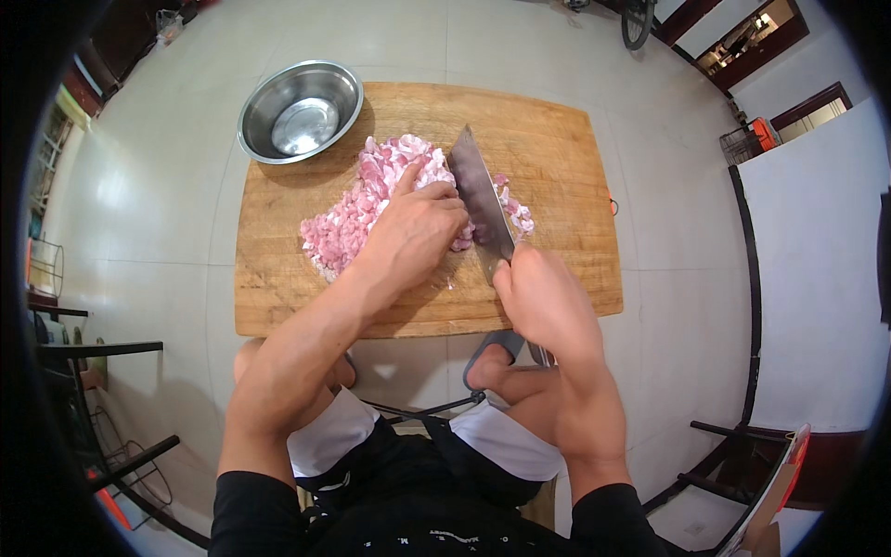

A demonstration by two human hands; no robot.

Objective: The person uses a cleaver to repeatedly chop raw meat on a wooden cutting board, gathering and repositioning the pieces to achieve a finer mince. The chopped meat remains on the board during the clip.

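One cleaver (475,190), handle gripped in the closed right hand (543,292). One heap of chopped pink meat (342,227), left of centre on one wooden board (568,186); left hand (418,227) atop, fingers loosely bent, hiding part. One smaller meat portion (522,221), right of the intervening blade. One metal bowl (269,116), upper-left corner. One bicycle wheel (638,26), beyond.

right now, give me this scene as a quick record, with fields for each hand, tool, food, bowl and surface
left hand: fingers on the meat pile
right hand: gripping the cleaver by its handle
tool: cleaver, blade just right of the pile
food: cut pink-and-white meat, smaller group right of blade
bowl: round, metal, at far left corner
surface: wooden board
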